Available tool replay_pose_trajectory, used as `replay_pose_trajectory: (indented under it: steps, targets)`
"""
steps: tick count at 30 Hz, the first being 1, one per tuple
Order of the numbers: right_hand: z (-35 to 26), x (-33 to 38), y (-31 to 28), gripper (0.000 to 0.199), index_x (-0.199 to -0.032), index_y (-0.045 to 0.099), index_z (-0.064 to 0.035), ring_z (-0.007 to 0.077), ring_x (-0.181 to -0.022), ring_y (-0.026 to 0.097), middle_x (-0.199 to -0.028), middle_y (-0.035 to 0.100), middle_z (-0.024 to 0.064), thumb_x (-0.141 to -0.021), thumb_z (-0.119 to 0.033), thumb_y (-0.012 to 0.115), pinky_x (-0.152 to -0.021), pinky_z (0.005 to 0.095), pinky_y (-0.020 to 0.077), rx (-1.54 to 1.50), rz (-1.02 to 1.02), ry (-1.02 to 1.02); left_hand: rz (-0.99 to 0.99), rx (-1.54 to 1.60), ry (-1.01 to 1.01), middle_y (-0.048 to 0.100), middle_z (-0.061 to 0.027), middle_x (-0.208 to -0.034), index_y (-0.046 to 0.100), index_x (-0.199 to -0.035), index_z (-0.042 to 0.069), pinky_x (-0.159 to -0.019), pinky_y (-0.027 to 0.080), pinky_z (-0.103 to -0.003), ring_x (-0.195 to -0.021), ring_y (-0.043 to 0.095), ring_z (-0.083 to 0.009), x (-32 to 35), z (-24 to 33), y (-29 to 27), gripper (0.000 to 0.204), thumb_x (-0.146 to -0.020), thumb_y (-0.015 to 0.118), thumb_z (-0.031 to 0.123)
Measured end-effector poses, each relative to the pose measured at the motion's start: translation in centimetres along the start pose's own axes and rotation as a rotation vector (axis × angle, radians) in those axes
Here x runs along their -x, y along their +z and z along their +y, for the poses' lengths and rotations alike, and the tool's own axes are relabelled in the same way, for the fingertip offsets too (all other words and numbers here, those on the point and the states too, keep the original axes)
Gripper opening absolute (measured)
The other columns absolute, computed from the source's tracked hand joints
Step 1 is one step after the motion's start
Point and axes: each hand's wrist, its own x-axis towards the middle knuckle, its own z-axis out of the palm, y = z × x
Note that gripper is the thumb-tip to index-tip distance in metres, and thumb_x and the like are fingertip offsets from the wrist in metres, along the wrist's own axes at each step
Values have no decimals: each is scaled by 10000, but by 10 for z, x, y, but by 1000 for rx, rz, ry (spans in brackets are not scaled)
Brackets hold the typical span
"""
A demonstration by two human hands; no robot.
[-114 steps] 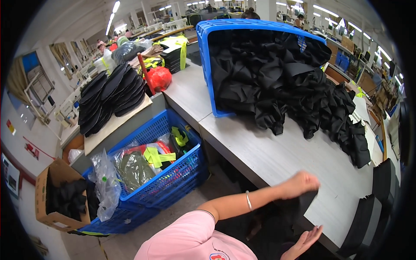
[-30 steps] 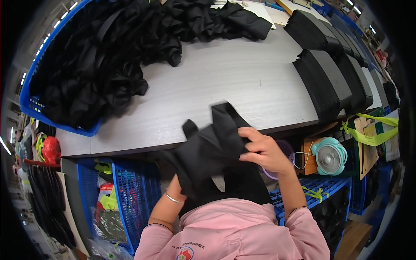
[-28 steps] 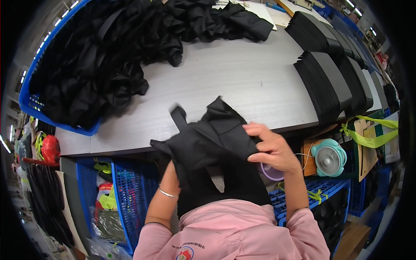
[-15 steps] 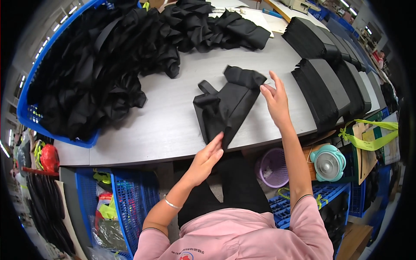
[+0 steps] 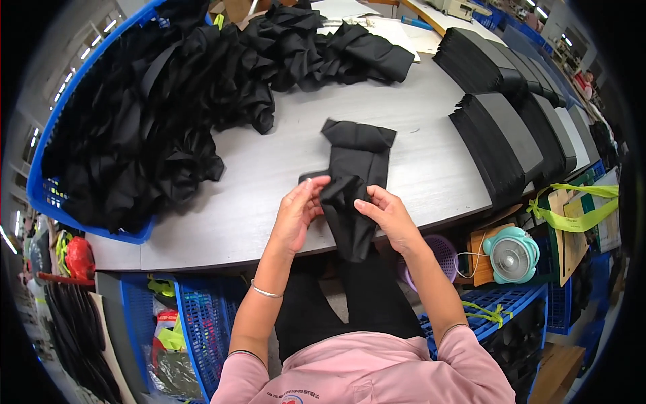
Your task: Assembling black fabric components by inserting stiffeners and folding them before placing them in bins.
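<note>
A sewn black fabric piece (image 5: 360, 161) lies at the front of the table, with a folded band across its far end. Its near end hangs over the table edge above my lap. My left hand (image 5: 296, 212) has its fingers bent around the left side of the fabric, fingertips at a raised fold. From the right, my right hand (image 5: 391, 219) grips the same piece, thumb on top and fingers curled at its side. The fabric between the hands is bunched; part of the left fingers' contact is hidden.
A blue basket (image 5: 145, 233) heaped with crumpled black fabric pieces (image 5: 141, 121) fills the table's left. Stacks of folded black panels (image 5: 494, 145) line the right. Below the edge are a purple bin (image 5: 441, 259), a teal fan (image 5: 511, 254) and blue crates (image 5: 205, 337).
The fabric piece has turned straighter and come toward me, its near end now over the edge. My right hand has moved in from the far right onto it; my left has shifted up.
</note>
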Motion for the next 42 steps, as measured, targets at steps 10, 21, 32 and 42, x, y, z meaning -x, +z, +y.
replay_pose_trajectory:
  steps: [10, 21, 32, 42]
  targets:
    - [24, -3, -9, 266, -1047, 654, -10, 144, -899, 634, -920, 688, 44, -810, -90, 746, -810, 280, 476, 393, 38, -117, -173, -361, 1, 612, 26, -878, 662, -1023, 33, -733, 474, -185, -785, 563, -40, 10, -20, 39, 256, -811, 799, 73]
    - [-7, 2, -31, 389, -1171, 569, 25, 144, -918, 588, -963, 638, 95, -807, -52, 684, -823, 296, 473, 606, -183, -118, -15, -304, -25, 622, -16, -985, 588, -1185, 37, -787, 506, -222, -880, 592, -73, 13, -19, 43, 440, -806, 808, 84]
    - [-4, 6, -22, 247, -1054, 621, 13, 118, -831, 619, -874, 672, 44, -808, 21, 620, -737, 289, 491, 517, -197, -183, -121, -207, -46, 672, 1, -899, 620, -1064, 12, -765, 508, -210, -803, 623, -62, 13, -32, 45, 269, -841, 767, 39]
    - [-4, 1, -38, 193, -1016, 605, -55, 243, -485, 533, -570, 519, 101, -834, 8, 589, -495, 350, 419, 815, 506, -491, 387, -754, 547, 604, -9, -850, 645, -984, 24, -625, 455, -224, -751, 564, -101, 21, -24, 30, 211, -784, 671, -39]
